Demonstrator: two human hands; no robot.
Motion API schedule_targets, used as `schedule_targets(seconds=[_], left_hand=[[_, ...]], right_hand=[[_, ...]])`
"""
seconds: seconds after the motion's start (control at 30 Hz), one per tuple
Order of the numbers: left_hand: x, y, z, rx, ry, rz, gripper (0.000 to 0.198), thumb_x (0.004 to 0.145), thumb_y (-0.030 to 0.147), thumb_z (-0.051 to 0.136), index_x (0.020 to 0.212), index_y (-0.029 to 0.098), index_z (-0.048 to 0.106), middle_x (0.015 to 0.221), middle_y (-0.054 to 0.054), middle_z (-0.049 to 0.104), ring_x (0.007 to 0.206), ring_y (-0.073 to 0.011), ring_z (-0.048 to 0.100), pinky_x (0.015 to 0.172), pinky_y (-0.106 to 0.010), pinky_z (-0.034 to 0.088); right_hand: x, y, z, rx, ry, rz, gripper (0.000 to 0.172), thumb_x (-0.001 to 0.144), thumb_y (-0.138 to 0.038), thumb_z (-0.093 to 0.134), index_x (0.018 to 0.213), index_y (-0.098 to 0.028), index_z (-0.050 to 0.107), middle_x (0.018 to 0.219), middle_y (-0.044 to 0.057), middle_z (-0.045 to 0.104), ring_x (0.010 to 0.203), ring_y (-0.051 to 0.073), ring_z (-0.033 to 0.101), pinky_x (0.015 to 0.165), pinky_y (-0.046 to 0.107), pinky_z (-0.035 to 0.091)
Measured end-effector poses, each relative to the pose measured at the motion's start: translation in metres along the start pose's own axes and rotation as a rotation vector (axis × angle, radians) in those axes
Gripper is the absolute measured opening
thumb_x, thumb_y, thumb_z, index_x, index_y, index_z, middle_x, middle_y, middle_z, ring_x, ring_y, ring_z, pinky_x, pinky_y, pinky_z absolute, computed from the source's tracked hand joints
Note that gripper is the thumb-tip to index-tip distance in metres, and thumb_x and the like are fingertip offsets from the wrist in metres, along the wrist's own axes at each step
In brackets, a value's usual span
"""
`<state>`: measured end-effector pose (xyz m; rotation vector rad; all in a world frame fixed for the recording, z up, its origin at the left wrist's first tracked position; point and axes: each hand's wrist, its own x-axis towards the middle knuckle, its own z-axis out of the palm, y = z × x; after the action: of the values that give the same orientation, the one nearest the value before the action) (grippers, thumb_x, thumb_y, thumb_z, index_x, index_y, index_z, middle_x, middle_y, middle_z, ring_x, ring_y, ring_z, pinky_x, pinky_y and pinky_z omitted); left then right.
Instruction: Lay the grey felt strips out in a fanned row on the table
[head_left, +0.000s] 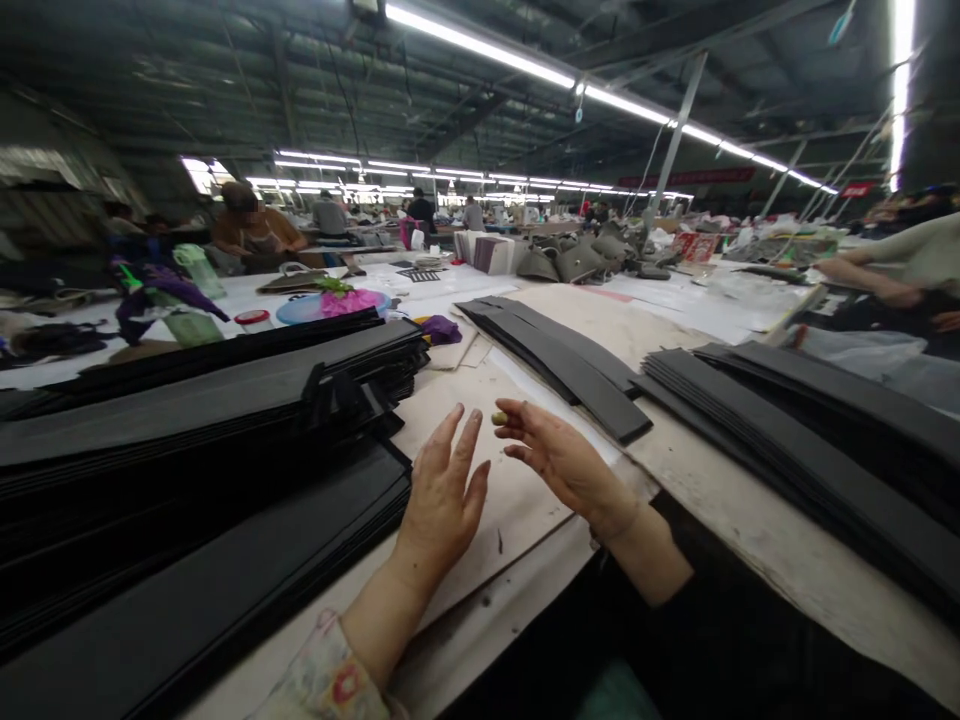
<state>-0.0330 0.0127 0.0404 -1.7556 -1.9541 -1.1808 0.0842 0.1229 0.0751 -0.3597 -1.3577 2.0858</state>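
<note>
Now we hold our left hand (442, 500) open over the pale table (765, 540), fingers spread and gripping nothing. Our right hand (559, 458), at its 3 o'clock, pinches a small yellow-green bit (499, 418) between thumb and fingertip, just beside the left fingertips. A tall stack of black sheets (225, 420) lies at 9 o'clock of the hands, fanned black strips (570, 365) at 1 o'clock, and a second black pile (810, 440) at 3 o'clock.
</note>
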Motion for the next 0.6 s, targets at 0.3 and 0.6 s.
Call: schedule_targets(seconds=[0.3,0.6], left_hand=[[0.017,-0.029,-0.028,0.501,0.181,-0.146,0.057,0.082,0.020,0.046,0.136,0.023,0.027,0.145,-0.015,0.022,0.133,-0.0273,0.019,0.104,-0.054,0.014],[0.011,-0.045,-0.013,0.586,0.052,-0.203,0.057,0.082,0.018,0.045,0.136,0.023,0.027,0.146,-0.014,0.020,0.134,-0.0267,0.017,0.105,-0.055,0.012]], right_hand=[[0.076,0.019,0.072,0.009,-0.425,-0.040,0.039,0.066,-0.031,0.069,0.103,-0.026,0.058,0.091,-0.002,0.061,0.089,0.012,0.057,0.086,0.029,0.044],[0.099,0.057,0.054,0.023,-0.336,-0.095,0.023,0.069,-0.035,0.067,0.087,-0.021,0.063,0.081,-0.002,0.062,0.076,0.010,0.057,0.076,0.026,0.046]])
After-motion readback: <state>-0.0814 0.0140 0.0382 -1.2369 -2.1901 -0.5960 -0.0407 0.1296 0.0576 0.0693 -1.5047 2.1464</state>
